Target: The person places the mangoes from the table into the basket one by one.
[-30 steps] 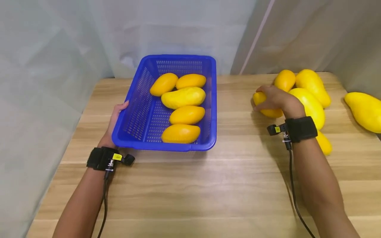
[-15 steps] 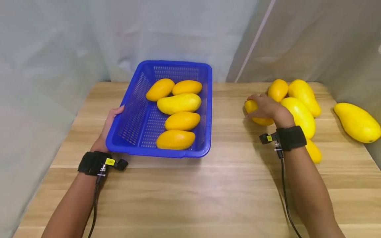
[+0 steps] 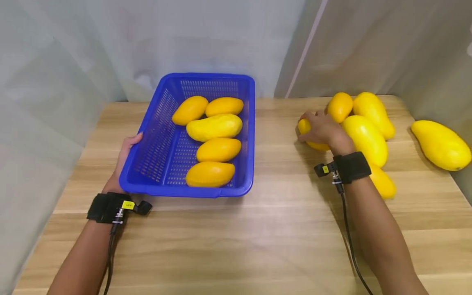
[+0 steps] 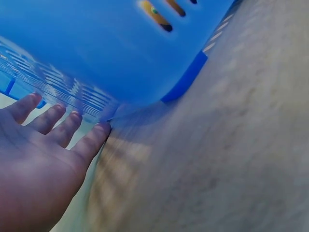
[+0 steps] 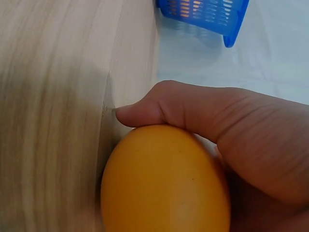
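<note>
Fingers of the right hand (image 3: 321, 128) grip a mango (image 5: 164, 181); the left hand (image 3: 123, 157) rests flat against the basket (image 3: 155, 135).

A blue plastic basket (image 3: 162, 135) holding five yellow mangoes (image 3: 214, 127) sits toward the wooden table's (image 3: 236, 237) far left; loose yellow mangoes (image 3: 365, 137) cluster at its far right corner.

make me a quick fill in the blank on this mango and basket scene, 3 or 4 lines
1. The blue basket holds ____ mangoes.
2. The right hand grips a mango that lies on the ____.
3. The left hand touches the basket's ____ wall with straight fingers.
4. Counting the gripped one, ____ mangoes lie outside the basket.

Missing words: five; table; left; six
</note>
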A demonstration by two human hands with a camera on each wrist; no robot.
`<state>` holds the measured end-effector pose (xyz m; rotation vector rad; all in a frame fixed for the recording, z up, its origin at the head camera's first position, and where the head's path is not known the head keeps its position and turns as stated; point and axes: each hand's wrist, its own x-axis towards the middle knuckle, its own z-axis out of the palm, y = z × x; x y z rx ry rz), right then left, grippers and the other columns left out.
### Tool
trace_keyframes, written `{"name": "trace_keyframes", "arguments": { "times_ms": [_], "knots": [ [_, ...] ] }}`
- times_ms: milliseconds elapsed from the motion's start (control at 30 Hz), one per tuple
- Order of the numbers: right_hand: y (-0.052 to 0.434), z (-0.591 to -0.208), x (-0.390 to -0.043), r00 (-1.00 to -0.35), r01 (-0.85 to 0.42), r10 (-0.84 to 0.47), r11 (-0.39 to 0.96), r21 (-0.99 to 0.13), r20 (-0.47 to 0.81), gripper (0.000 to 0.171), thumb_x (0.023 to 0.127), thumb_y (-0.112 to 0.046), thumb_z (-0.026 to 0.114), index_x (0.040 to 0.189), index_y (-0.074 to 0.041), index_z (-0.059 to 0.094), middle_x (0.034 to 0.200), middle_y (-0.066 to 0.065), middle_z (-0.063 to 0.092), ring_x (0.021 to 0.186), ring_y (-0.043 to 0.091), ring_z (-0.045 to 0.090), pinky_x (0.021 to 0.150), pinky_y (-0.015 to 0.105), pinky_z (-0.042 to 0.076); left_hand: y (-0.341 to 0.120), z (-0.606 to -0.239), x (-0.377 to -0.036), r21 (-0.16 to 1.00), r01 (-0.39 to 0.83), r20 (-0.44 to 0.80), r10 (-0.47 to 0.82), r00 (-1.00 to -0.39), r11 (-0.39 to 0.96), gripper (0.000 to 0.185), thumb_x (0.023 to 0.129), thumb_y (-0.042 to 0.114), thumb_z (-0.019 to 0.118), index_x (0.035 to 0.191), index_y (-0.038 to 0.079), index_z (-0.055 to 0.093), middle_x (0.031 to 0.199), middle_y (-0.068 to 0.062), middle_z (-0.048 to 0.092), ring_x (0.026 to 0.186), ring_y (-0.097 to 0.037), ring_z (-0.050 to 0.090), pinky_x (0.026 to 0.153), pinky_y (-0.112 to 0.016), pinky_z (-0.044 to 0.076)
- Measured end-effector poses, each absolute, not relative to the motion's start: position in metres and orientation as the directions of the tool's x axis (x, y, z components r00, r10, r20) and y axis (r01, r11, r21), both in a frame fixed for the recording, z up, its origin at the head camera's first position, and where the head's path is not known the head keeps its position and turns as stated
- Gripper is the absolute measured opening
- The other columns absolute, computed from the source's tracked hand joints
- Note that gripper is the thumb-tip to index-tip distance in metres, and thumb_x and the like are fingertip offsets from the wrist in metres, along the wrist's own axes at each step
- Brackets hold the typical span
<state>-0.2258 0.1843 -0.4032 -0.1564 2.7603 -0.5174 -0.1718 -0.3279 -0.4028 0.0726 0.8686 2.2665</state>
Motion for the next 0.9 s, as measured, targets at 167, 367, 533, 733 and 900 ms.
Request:
{"name": "trace_keyframes", "arguments": {
  "times_ms": [167,367,533,733,900],
  "knots": [
    [0.180,-0.418,-0.223,-0.943,-0.055,-0.172,0.925,-0.375,-0.286,0.071,0.090,-0.034,0.072,0.146,-0.006,0.040,0.137,0.033,0.037,0.115,0.049,0.044,0.097,0.062,0.041,-0.332,-0.409,-0.167,0.615,-0.609,-0.201,0.648,-0.735,-0.500,0.055,0.110,0.044,0.017,0.150,0.020,0.047,0.130,-0.011,0.065,0.111,-0.026,0.064,0.090,-0.043,0.053],
    [0.180,-0.412,-0.227,-0.959,-0.069,-0.164,0.926,-0.371,-0.230,0.072,0.088,-0.034,0.074,0.145,-0.005,0.042,0.132,0.030,0.041,0.116,0.047,0.043,0.097,0.060,0.040,-0.329,-0.406,-0.173,0.595,-0.615,-0.169,0.667,-0.725,-0.518,0.055,0.110,0.044,0.017,0.152,0.020,0.044,0.132,-0.013,0.063,0.114,-0.028,0.063,0.093,-0.045,0.052],
    [0.178,-0.408,-0.228,-0.958,-0.067,-0.160,0.933,-0.354,-0.240,0.069,0.089,-0.032,0.072,0.144,-0.005,0.041,0.133,0.030,0.040,0.119,0.047,0.040,0.097,0.062,0.039,-0.326,-0.407,-0.168,0.650,-0.591,-0.212,0.632,-0.745,-0.478,0.053,0.109,0.046,0.019,0.152,0.022,0.042,0.129,-0.010,0.065,0.111,-0.025,0.064,0.091,-0.042,0.053],
    [0.177,-0.409,-0.228,-0.961,-0.084,-0.167,0.937,-0.339,-0.222,0.069,0.089,-0.034,0.072,0.143,-0.003,0.041,0.132,0.031,0.040,0.118,0.048,0.040,0.096,0.062,0.039,-0.326,-0.405,-0.165,0.681,-0.586,-0.242,0.620,-0.746,-0.439,0.055,0.109,0.049,0.022,0.159,0.026,0.027,0.131,-0.007,0.063,0.111,-0.024,0.061,0.091,-0.041,0.052],
    [0.174,-0.409,-0.228,-0.964,-0.060,-0.148,0.930,-0.362,-0.220,0.073,0.090,-0.033,0.071,0.144,0.001,0.037,0.130,0.032,0.040,0.114,0.047,0.041,0.095,0.060,0.040,-0.327,-0.398,-0.168,0.734,-0.563,-0.265,0.602,-0.753,-0.381,0.061,0.108,0.051,0.023,0.163,0.029,0.007,0.132,-0.005,0.061,0.112,-0.023,0.060,0.090,-0.040,0.052]
  ]
}}
